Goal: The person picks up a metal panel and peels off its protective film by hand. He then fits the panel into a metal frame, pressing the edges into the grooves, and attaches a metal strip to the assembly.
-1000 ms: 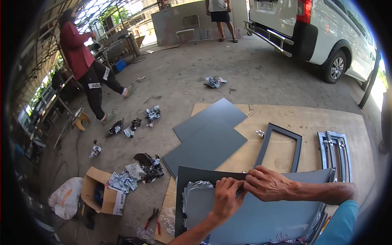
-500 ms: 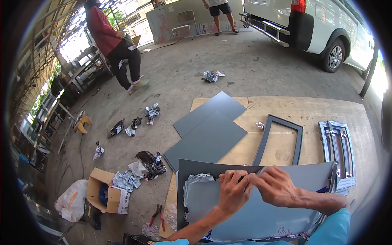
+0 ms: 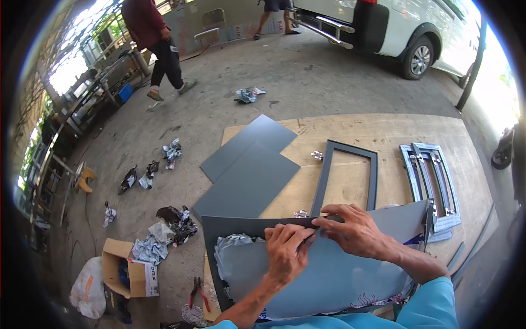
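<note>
A grey flat panel lies in front of me, its dark border bare along the top and left. Pale protective film on it is crumpled and peeled back at the upper left corner. My left hand is closed at the panel's upper edge, fingers curled. Right beside it, my right hand pinches with thumb and fingers at the same edge. A thin dark strip or edge shows between the fingertips; what exactly they grip is hidden.
Beyond the panel, two dark grey sheets and a dark rectangular frame lie on plywood. Film-wrapped frames lie right. At left are crumpled film, a cardboard box and red-handled pliers. A person walks behind.
My view has shifted, so the scene sits further left. My right hand has moved slightly off the left, its fingers less clenched. The person at the back left has stepped onward.
</note>
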`<action>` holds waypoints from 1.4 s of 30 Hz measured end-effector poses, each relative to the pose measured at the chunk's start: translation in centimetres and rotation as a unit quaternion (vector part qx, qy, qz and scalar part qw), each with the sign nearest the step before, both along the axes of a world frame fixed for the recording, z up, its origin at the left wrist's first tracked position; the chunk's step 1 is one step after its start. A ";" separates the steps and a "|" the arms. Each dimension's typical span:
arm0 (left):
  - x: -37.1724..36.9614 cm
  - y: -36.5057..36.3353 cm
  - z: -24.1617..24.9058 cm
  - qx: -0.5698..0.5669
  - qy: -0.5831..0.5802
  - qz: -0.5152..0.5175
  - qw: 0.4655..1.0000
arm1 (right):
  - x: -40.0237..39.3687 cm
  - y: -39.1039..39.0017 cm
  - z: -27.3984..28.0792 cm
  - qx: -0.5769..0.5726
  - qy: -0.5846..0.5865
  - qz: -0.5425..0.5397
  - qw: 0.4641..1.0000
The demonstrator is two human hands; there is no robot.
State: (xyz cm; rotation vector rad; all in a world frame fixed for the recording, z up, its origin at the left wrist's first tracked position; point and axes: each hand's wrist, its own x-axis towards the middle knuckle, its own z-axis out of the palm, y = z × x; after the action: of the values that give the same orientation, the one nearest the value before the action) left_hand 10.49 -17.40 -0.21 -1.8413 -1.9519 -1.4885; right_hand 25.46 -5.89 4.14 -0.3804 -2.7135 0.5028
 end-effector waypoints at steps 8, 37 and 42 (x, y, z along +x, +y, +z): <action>-0.6 -0.5 -0.6 0.035 -0.002 -0.044 0.998 | 0.1 -0.2 -3.0 0.081 0.086 0.051 0.992; -0.5 -1.2 -1.6 -0.008 -0.011 -0.058 0.998 | 1.7 -0.6 -5.2 0.180 0.206 -0.030 0.961; -0.2 -0.9 -1.6 0.003 0.002 -0.065 0.998 | 1.7 -1.5 -5.5 0.108 0.219 -0.025 0.969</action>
State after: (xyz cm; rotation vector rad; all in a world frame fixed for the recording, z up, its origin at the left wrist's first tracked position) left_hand 10.24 -18.35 -1.78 -2.0026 -1.8568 -1.5215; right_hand 27.18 -7.36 -1.37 -0.2439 -2.2930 0.2370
